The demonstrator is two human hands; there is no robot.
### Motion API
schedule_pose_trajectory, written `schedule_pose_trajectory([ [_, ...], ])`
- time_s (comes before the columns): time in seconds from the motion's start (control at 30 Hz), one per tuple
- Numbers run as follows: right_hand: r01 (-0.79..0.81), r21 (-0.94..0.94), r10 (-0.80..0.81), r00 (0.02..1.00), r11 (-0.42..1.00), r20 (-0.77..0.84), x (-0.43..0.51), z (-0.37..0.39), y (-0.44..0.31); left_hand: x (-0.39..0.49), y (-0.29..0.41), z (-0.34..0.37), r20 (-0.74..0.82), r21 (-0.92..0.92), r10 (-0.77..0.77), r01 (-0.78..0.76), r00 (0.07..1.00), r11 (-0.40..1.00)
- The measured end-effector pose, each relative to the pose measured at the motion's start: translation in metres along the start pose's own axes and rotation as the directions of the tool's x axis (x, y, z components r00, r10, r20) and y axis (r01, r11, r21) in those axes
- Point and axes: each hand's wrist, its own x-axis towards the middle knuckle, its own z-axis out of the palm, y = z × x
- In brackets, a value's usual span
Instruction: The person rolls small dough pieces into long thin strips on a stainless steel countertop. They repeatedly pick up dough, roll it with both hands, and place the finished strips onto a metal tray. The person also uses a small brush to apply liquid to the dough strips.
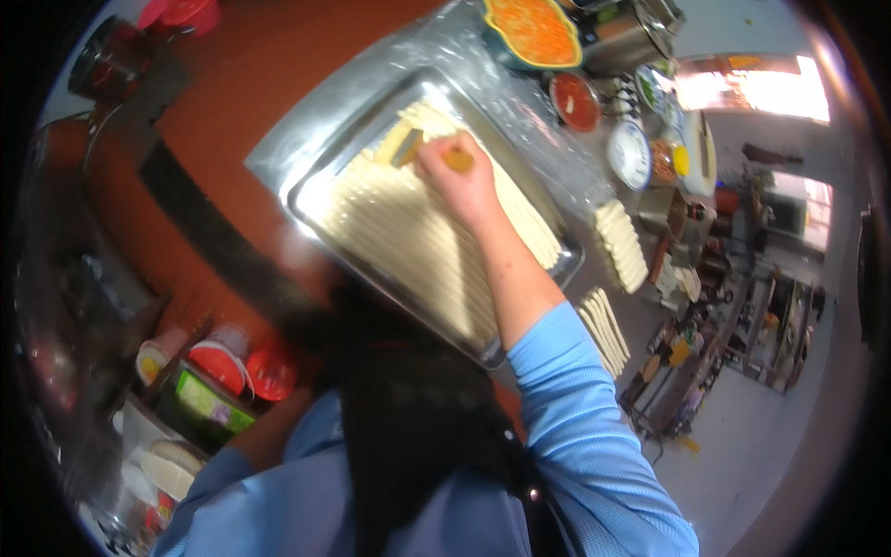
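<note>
My right hand (463, 177) is closed around the yellowish handle of a flat brush (409, 147), whose head touches pale dough strips near the far end of a metal tray. Long dough strips (397, 230) lie side by side across the steel tray (381, 287), and some look shiny. Under the forearm, part of the dough is hidden. My left hand is out of view; only its sleeve and part of the forearm show at the lower left, near some red-lidded tubs.
Right of the tray lie a twisted dough stack (619, 245) and loose dough strips (604, 333). Beyond are a bowl of shredded orange food (534, 31), a bowl of red sauce (575, 102), a white bowl (628, 154) and a yellow-lidded jar (679, 161). Red-lidded tubs (221, 365) stand lower left.
</note>
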Motion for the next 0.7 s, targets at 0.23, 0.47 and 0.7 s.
schedule_pose_trajectory([
  [0.23,-0.196,-0.186,0.116,0.922,0.963,-0.370,-0.161,-0.239,0.081,0.014,0.015,0.010,0.041,0.010,0.002,-0.002,0.999,1.000],
  [0.47,-0.344,-0.694,0.162,0.935,0.633,-0.316,-0.096,-0.253,0.052,0.017,0.010,0.010,0.022,-0.015,0.015,-0.014,1.000,1.000],
  [0.7,0.080,-0.721,-0.203,0.976,0.688,-0.085,0.092,-0.088,0.011,-0.003,-0.010,-0.001,-0.024,-0.033,-0.019,0.018,1.000,0.999],
])
